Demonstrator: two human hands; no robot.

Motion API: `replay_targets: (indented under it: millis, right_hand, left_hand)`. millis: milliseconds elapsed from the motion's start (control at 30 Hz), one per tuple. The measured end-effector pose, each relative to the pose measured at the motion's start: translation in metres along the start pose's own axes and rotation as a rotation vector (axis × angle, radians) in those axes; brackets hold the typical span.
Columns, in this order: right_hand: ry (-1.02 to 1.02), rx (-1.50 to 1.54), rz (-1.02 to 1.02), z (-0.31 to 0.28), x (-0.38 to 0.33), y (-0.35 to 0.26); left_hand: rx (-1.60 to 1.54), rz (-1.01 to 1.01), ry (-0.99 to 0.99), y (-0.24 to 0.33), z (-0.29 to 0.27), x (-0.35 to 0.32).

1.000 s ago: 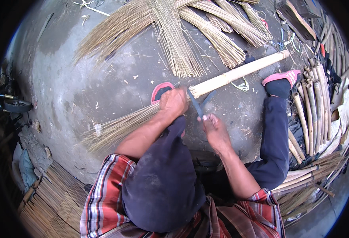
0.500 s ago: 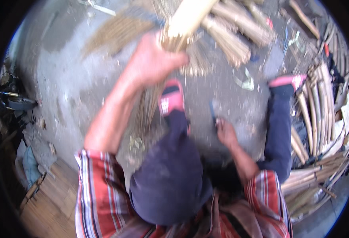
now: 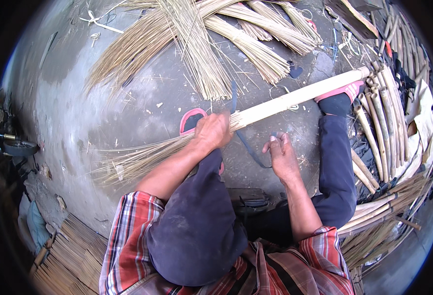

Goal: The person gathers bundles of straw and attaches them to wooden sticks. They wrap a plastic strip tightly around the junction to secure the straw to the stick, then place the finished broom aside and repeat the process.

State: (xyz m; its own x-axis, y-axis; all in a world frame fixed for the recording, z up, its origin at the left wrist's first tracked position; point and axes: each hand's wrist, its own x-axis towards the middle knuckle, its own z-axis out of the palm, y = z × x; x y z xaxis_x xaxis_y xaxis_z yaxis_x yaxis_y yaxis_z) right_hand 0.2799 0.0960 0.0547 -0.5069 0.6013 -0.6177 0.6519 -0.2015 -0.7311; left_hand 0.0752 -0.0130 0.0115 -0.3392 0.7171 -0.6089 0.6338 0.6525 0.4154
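Two bare hands worked over a half-made broom on a grey concrete floor [image 3: 78,118]. The left hand [image 3: 211,132] was clamped around the broom [image 3: 255,114] where its pale wooden handle met the straw head, fingers wrapped over the joint. The handle ran up and to the right, its far end lying beside a pink sandal [image 3: 342,91] on the person's outstretched foot. The straw head fanned out to the left, low on the floor. The right hand [image 3: 281,156] sat just right of the left one, thumb and fingers pinched together on a dark blue strap [image 3: 248,145] that looped from the joint down toward it. A second pink sandal [image 3: 191,120] lay just left of the left hand, partly under the broom. Farther off, several tied straw bundles [image 3: 201,49] lay spread in a fan. Along the right edge stood a stack of bamboo poles [image 3: 388,123]. At the near left lay a flat heap of thin sticks [image 3: 69,255]. No packages, labels or signs could be made out.
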Motion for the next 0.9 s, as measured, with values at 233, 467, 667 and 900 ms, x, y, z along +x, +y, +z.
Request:
replay_targets:
  millis: [233, 467, 667, 900]
  right_hand:
    - [-0.082, -0.07, -0.048, 0.027, 0.009, -0.012]
    - [-0.109, -0.042, -0.099, 0.07, 0.036, -0.022]
    - [-0.116, -0.191, -0.046, 0.09, 0.066, -0.033]
    - [-0.417, -0.497, 0.176, 0.093, 0.113, -0.062]
  left_hand:
    - [0.028, -0.089, 0.121, -0.018, 0.026, 0.005]
    - [0.015, -0.034, 0.219, -0.025, 0.048, 0.001]
    - [-0.012, -0.02, 0.296, -0.025, 0.051, 0.0]
    - [-0.027, -0.046, 0.265, -0.025, 0.054, -0.001]
